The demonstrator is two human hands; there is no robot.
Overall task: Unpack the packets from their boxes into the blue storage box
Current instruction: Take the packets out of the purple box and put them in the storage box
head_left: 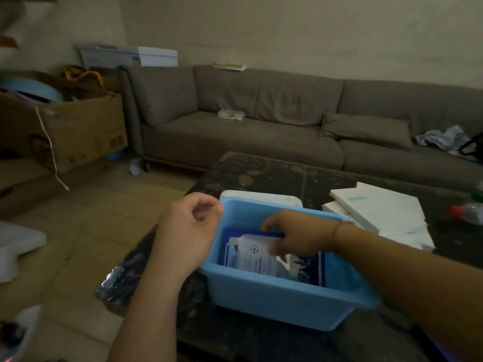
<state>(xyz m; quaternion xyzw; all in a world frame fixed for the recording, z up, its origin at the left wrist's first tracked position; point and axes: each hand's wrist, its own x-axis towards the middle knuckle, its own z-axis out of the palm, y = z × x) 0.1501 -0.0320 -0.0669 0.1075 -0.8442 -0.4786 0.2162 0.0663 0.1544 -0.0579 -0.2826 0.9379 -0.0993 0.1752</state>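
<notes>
The blue storage box (282, 304) stands on the dark bench (274, 173), at its near left part; a white lid (261, 197) lies just behind the box, touching its far rim. Inside the box lie several packets; a white printed packet (251, 257) rests on top of a dark blue one (311, 270). The right hand (292, 235) reaches down into the box, fingers curled round the upper edge of the white packet, gripping it; a thin band shows at the wrist. The left hand (188, 228) sits at the left rim of the box, outside the wall, fingers loosely curled; whether it pinches the rim or merely rests against it cannot be told. To the right of the box, on the bench, lies a stack of flat white boxes (379, 212); beyond them, at the frame edge, a plastic bottle with a red cap (467, 212) lies on its side. A grey sofa (261, 121) runs behind the bench; a brown cardboard carton (78, 131) stands on the floor at left.
</notes>
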